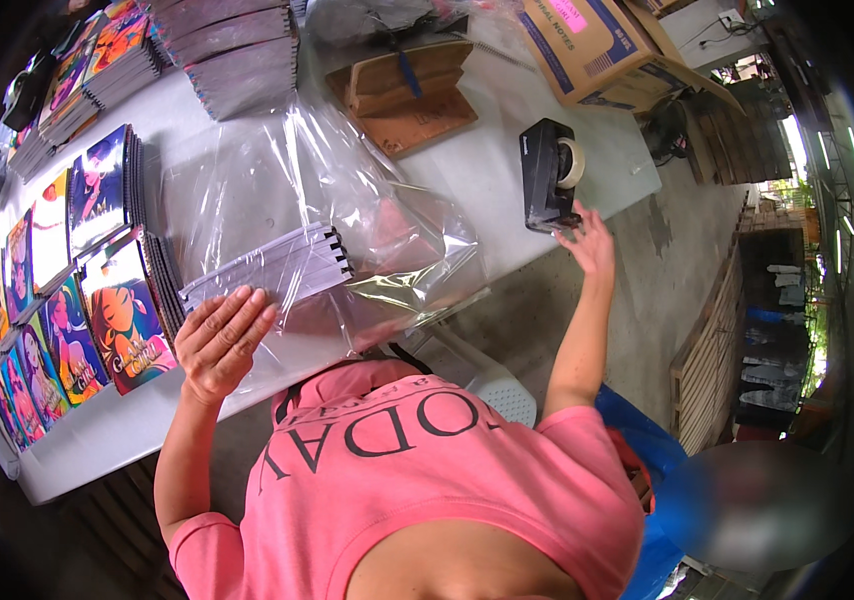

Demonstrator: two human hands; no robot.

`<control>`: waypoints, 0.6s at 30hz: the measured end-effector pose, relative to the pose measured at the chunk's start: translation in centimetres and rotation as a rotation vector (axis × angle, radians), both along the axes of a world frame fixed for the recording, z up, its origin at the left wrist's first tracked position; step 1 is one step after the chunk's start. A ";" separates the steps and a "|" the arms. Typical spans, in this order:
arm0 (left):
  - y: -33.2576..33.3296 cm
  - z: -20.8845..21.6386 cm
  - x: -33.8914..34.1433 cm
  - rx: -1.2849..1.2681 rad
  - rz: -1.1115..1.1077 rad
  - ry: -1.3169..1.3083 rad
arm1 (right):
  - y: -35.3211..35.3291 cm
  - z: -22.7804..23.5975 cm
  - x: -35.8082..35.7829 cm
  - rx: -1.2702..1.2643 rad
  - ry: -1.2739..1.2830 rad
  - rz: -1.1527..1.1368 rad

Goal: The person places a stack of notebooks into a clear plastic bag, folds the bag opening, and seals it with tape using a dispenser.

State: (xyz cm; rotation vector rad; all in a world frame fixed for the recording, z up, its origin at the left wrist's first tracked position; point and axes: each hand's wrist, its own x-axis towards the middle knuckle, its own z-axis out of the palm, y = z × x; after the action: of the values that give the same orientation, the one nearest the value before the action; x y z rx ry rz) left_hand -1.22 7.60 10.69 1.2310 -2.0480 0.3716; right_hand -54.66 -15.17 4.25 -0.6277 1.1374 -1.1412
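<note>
The left hand [222, 345] lies at the near left end of a notebook bundle [272, 268], its fingers close together and nearly straight; the thumb is hidden, so whether it grips or only presses cannot be told. The bundle is on the surface [609, 172], toward its near edge, page edges facing up and black coil at its right end, with clear film [222, 185] around it and spread widely beyond. The right hand [589, 245] is extended to the near end of a black tape dispenser [539, 165], fingers apart; whether the fingertips hold tape cannot be told. The dispenser carries a pale tape roll [571, 162]. Left of the bundle are rows of bright-covered notebooks [129, 320], in stacks with their covers up. Beyond the film stand grey-edged stacks [242, 65], with a brown folder [407, 105] bearing a blue strip to their right. An opened carton [587, 55] is at the far right, behind the dispenser
</note>
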 end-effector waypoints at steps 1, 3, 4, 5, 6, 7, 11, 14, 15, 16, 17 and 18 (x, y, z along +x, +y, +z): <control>0.1 0.0 0.0 0.001 0.010 -0.004 | 1.0 -0.4 0.0 -0.061 -0.016 0.022; 0.0 -0.1 0.0 0.000 0.000 0.003 | 3.7 -1.8 -0.7 -0.183 -0.046 0.038; -0.1 -0.2 0.0 0.000 -0.006 0.005 | 4.6 -3.1 -1.2 -0.162 0.046 0.037; -0.2 -0.2 0.1 0.000 -0.012 0.005 | 5.5 -4.3 -1.0 -0.143 0.135 0.036; -0.3 -0.1 0.0 -0.021 -0.020 0.005 | 6.0 -5.0 -1.1 -0.122 0.225 0.034; -0.5 0.0 -0.1 -0.041 -0.029 0.005 | 6.3 -5.4 -1.3 -0.029 0.776 -0.045; -0.3 -1.6 -0.2 -0.211 0.002 0.101 | 7.1 -1.9 3.1 -0.225 1.958 -0.434; -0.6 -0.4 -0.7 -0.157 -0.022 0.133 | 7.8 -0.7 5.1 -0.570 1.565 -0.411; -0.4 -0.3 -0.3 -0.134 -0.013 0.094 | 8.1 2.0 9.6 -0.699 1.434 -0.367; -0.6 -0.3 -0.2 -0.114 -0.024 0.083 | 9.0 4.2 13.7 -0.820 1.307 -0.340; -0.5 -0.2 -0.1 -0.099 -0.027 0.078 | 10.3 4.7 17.3 -0.731 1.042 -0.269; -0.5 -0.4 -0.1 -0.090 -0.026 0.091 | 12.5 6.7 21.3 -0.578 0.884 -0.125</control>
State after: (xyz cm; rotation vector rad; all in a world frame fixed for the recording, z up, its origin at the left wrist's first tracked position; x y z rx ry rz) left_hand -1.32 7.09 10.29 1.1451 -1.9471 0.3849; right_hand -33.37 -2.65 11.00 -1.6358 1.5937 -1.3477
